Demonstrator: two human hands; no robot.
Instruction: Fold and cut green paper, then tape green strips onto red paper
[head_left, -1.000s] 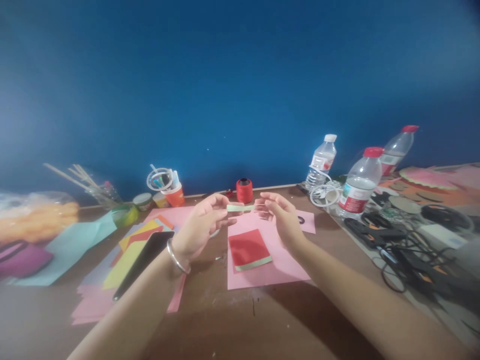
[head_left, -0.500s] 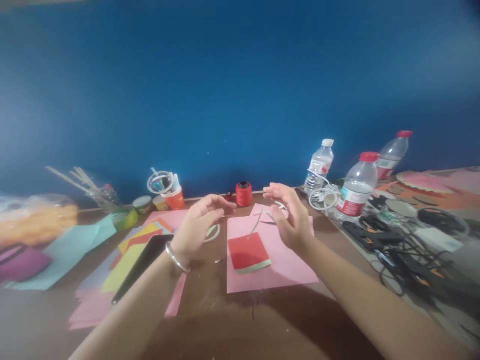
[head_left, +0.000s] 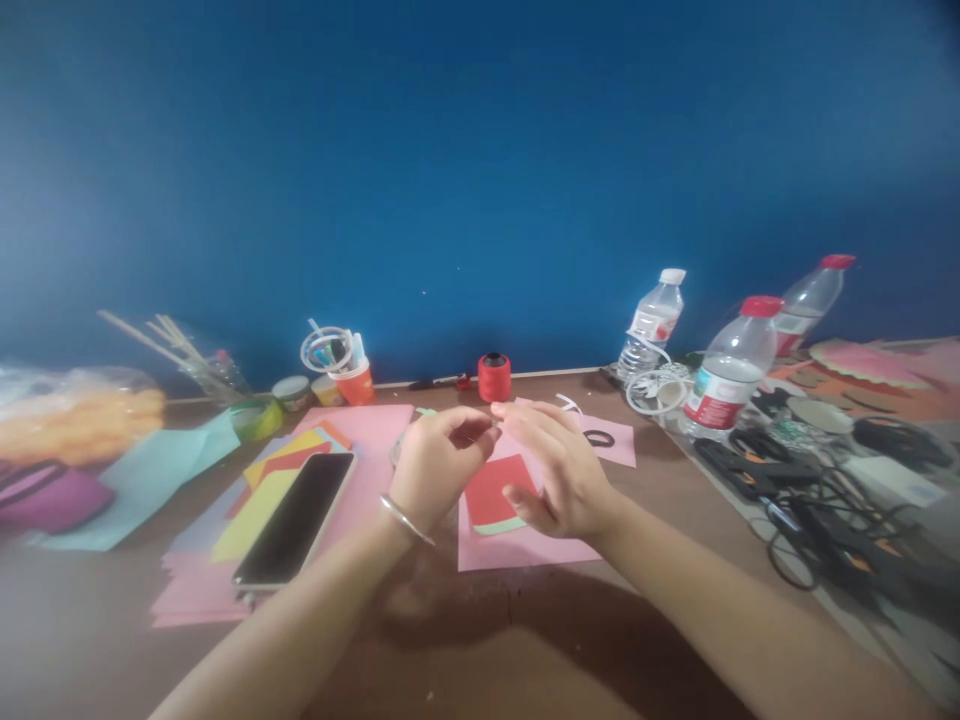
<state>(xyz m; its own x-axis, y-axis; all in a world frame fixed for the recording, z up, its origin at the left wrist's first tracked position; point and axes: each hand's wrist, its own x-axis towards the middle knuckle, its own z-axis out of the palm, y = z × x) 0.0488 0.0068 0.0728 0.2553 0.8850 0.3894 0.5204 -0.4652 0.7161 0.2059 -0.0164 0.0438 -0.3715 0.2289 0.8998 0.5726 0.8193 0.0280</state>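
My left hand [head_left: 442, 465], with a silver bangle at its wrist, is closed, thumb against the curled fingers. Whatever it may pinch is too small to make out. My right hand [head_left: 559, 470] is open beside it, fingers stretched to the left and thumb apart, its fingertips close to the left fingertips. Below the hands lies a red paper piece [head_left: 496, 488] with a pale green lower edge. It rests on a pink sheet [head_left: 480, 558], partly covered by my right hand. A black ring-shaped handle [head_left: 598, 438] shows on pink paper to the right.
A red thread spool [head_left: 494, 380] stands by the blue wall. On the left are a phone [head_left: 296, 520], coloured paper [head_left: 251, 515] and an orange cup [head_left: 352, 383] of pens. Plastic bottles [head_left: 731, 370], a coil of white cord [head_left: 656, 390] and black cables [head_left: 810, 520] crowd the right.
My hands have come together over the red paper piece, the left moving right and the right moving left. The phone and the black ring-shaped handle are now more exposed.
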